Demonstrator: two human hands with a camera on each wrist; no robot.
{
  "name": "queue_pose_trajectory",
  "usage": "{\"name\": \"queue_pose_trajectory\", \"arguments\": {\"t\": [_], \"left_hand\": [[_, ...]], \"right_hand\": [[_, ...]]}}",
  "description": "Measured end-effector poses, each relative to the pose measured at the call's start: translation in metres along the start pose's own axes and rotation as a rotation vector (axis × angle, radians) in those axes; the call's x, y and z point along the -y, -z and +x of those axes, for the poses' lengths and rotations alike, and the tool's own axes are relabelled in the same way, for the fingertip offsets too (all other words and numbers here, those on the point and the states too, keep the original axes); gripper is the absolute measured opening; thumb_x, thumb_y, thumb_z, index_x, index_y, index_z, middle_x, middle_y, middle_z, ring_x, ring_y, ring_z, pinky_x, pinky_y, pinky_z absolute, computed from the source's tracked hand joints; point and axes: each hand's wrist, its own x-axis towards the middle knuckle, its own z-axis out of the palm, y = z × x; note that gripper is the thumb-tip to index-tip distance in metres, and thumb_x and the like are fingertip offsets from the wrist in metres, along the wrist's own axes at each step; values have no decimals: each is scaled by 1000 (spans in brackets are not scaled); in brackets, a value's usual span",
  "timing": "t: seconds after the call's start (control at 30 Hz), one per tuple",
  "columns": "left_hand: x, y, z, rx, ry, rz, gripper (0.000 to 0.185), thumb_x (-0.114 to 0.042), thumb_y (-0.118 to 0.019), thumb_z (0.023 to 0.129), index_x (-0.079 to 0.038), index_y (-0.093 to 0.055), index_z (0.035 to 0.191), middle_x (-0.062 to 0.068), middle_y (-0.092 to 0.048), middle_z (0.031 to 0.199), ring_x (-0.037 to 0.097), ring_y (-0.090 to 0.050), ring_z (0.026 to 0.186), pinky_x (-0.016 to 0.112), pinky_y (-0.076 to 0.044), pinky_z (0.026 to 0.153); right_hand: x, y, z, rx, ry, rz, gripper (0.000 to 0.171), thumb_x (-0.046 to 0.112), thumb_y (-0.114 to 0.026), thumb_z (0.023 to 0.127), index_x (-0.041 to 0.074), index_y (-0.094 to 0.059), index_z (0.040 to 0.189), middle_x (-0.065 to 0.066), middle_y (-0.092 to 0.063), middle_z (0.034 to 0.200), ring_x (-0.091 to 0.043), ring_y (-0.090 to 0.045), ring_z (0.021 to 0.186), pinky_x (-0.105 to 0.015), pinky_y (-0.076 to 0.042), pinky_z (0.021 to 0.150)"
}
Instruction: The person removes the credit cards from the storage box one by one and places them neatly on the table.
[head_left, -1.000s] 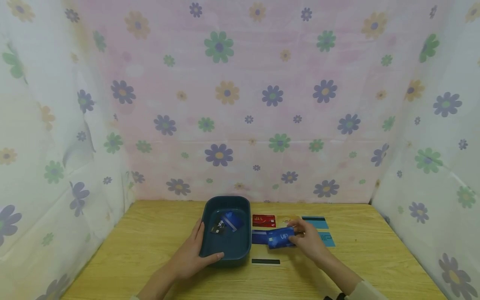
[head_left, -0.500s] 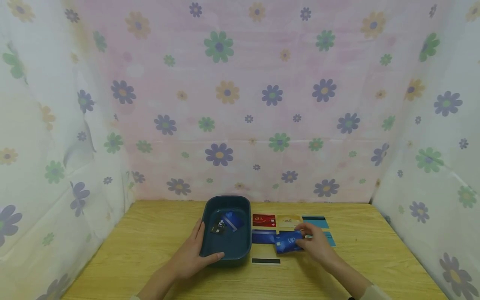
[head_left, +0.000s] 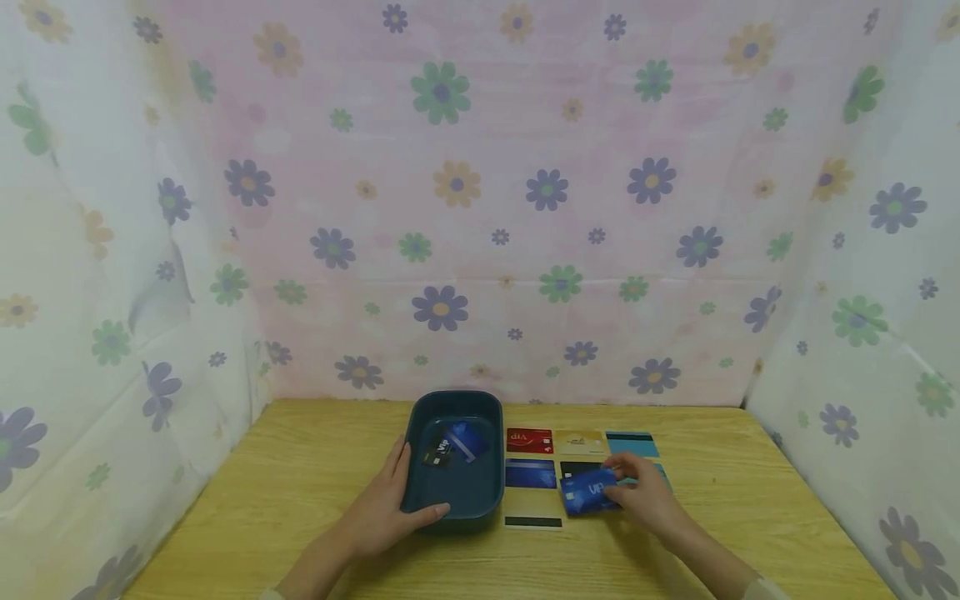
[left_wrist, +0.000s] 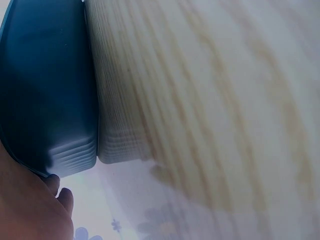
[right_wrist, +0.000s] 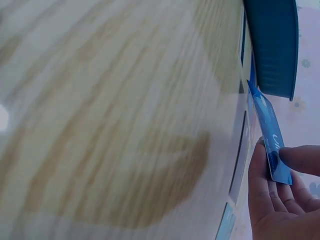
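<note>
My right hand (head_left: 643,497) pinches a blue VIP card (head_left: 588,493) by its right end, low over the wooden table (head_left: 300,483) beside the card rows; the same card (right_wrist: 268,135) shows edge-on between thumb and fingers (right_wrist: 265,190) in the right wrist view. My left hand (head_left: 390,508) grips the near left rim of a dark teal tray (head_left: 480,408), which holds a black card (head_left: 436,453) and a blue card (head_left: 467,439). The tray's outer wall (left_wrist: 45,95) fills the left wrist view, with fingertips (left_wrist: 59,192) at its edge.
Cards lie in rows right of the tray: a red card (head_left: 528,439), a gold card (head_left: 580,440), a cyan card (head_left: 632,442), a dark blue card (head_left: 530,472), a black card (head_left: 579,468), and a pale card with a black stripe (head_left: 532,512). Flowered cloth walls (head_left: 480,208) enclose the table.
My right hand has carried the blue VIP card rightward and down toward the near side of the card rows. The left hand and tray have stayed put.
</note>
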Motion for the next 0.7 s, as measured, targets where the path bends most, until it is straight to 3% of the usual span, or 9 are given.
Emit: {"name": "queue_pose_trajectory", "arguments": {"t": [0.27, 0.7], "left_hand": [[-2, 1, -1, 0, -2, 5, 127, -76, -68, 81, -4, -3, 164, 15, 4, 172, 46, -21, 152, 64, -31, 115], [-4, 2, -2, 0, -2, -5, 125, -74, -68, 83, -4, -4, 165, 14, 3, 172, 47, -22, 152, 66, -32, 114]], "right_hand": [[-12, 2, -7, 39, -1, -84, 30, -5, -77, 81, -8, -65, 108, -8, -60, 88, -19, -60, 73, -30, -53, 55], [-7, 0, -7, 44, 35, -320, 25, 2, -84, 78, -2, -72, 99, -4, -67, 87, -16, -61, 79, -34, -54, 69]]}}
